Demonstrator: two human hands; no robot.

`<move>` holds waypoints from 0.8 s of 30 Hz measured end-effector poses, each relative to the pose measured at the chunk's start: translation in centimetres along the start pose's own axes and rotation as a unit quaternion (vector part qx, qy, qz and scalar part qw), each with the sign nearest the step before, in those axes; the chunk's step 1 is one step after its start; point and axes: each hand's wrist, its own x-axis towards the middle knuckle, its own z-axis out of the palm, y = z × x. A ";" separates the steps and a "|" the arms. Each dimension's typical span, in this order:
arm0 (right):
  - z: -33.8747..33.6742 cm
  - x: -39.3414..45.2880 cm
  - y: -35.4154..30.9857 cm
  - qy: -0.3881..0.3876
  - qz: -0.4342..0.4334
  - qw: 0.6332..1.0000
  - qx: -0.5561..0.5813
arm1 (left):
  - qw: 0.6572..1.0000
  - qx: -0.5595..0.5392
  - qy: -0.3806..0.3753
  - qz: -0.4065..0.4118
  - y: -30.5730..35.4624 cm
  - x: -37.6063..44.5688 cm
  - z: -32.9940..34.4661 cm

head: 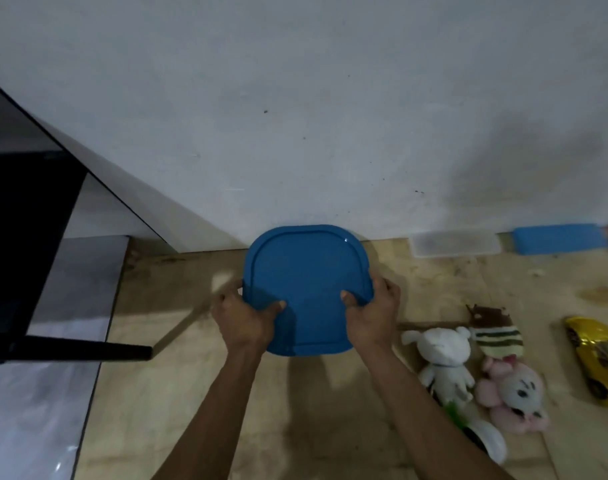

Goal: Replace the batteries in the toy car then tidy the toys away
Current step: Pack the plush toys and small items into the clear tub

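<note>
I'm seeing the wall (pixel 330 98) filling most of the view, floor (pixel 191 393) below. The blue lid (pixel 306 289) is sitting by the wall; left hand (pixel 242 315) and right hand (pixel 373 311) are both gripping its side edges, thumbs on top. Plush toys (pixel 444 358) are lying to the right, gold car (pixel 597 358) beyond them.

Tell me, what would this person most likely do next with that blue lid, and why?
Probably lift the blue lid and set it aside. The left hand and right hand both grip its edges, thumbs on top, and the white plush, pink plush and gold toy car lie loose on the floor to the right, not yet tidied. Whether a box sits under it cannot be seen.
</note>
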 end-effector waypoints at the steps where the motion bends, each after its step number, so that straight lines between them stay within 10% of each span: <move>1: 0.0 0.0 -0.2 0.004 0.000 1.000 0.009 | 1.000 -0.006 -0.004 0.007 0.1 0.0 0.0; 24: -9.2 -19.7 12.9 -0.093 -0.013 0.995 -0.041 | 0.991 0.124 0.023 -0.038 -11.4 -25.1 -4.0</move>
